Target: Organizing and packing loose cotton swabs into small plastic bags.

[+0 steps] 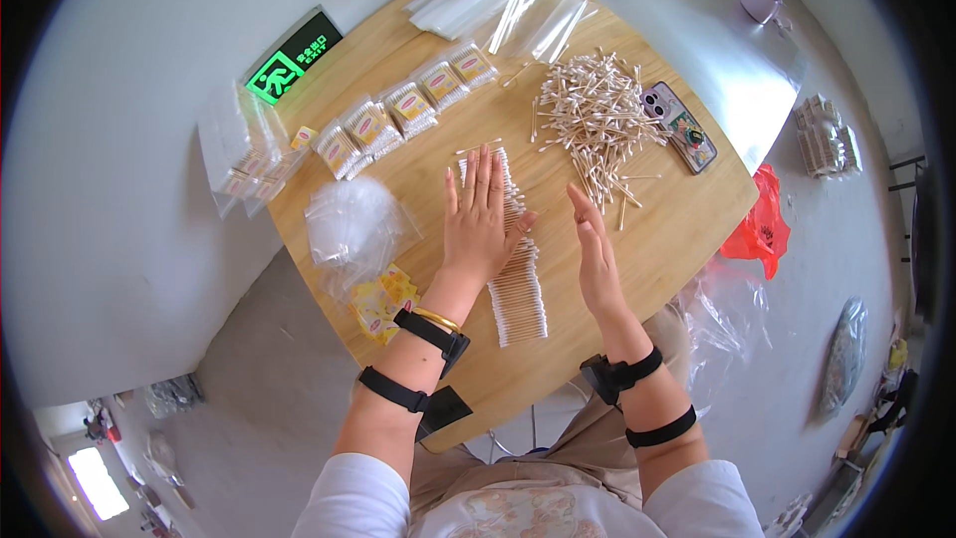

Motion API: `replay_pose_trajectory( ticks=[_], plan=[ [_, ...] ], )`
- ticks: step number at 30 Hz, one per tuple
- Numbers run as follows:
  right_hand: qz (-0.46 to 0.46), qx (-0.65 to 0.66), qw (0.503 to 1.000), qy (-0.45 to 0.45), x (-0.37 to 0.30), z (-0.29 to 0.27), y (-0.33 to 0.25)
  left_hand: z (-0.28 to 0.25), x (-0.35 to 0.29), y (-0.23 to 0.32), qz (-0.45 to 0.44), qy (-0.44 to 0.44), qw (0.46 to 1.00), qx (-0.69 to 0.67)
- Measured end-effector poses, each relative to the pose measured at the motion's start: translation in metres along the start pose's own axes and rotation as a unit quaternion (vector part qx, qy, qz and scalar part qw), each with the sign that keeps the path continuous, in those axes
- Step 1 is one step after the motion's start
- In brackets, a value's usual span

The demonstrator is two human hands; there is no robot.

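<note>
1. A long neat row of white-tipped wooden cotton swabs (518, 284) is laid along the middle of the light wooden table (677, 239).
2. The left hand (476, 214) is pressed flat on the row, fingers spread, nothing grasped.
3. The right hand (596, 254) is held edge-on just right of the row, open, empty.
4. A loose heap of swabs (596, 115) lies farther right; filled small packets (408, 110) lie far left.

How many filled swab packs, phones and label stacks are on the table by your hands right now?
Filled swab packs: 6 in the row that can be told apart
Phone: 1
Yellow label stack: 1
Loose swab pile: 1
Lined-up swab row: 1, under the left hand
Total: 10
Packs inside the bags at the left edge are too blurred to count.
</note>
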State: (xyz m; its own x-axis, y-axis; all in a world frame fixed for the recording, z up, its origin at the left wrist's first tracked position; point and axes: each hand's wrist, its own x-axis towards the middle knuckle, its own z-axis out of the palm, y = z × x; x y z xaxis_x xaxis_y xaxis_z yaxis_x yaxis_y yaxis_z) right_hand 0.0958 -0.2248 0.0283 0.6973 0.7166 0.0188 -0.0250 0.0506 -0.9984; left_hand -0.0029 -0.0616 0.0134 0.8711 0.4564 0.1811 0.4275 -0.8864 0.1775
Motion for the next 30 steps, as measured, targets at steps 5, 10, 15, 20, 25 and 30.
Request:
replay_pose_trajectory(
  ticks=[5, 10, 15, 20, 25, 30],
  plan=[
    [0.003, -0.044, 0.999, 0.005, -0.017, 0.0, 0.003, 0.006, -0.003, 0.002, -0.022, -0.029, 0.999, 0.017],
    [-0.001, -0.029, 0.999, 0.017, -0.028, -0.003, 0.005, 0.006, -0.015, 0.006, 0.026, -0.006, 1.0, -0.003],
    [0.001, -0.016, 1.0, 0.027, -0.036, -0.008, -0.002, 0.004, -0.015, 0.003, 0.039, -0.065, 0.997, 0.004],
    [-0.012, -0.02, 0.999, 0.025, -0.04, -0.01, -0.004, -0.011, -0.03, 0.014, 0.013, 0.101, 0.975, -0.195],
    [-0.064, -0.042, 0.997, 0.011, 0.012, 0.008, 0.009, 0.007, -0.034, -0.005, -0.233, 0.161, 0.831, -0.479],
    [-0.041, 0.028, 0.999, -0.005, 0.058, 0.025, 0.034, 0.01, -0.02, -0.021, -0.253, 0.174, 0.785, -0.538]
  ],
)
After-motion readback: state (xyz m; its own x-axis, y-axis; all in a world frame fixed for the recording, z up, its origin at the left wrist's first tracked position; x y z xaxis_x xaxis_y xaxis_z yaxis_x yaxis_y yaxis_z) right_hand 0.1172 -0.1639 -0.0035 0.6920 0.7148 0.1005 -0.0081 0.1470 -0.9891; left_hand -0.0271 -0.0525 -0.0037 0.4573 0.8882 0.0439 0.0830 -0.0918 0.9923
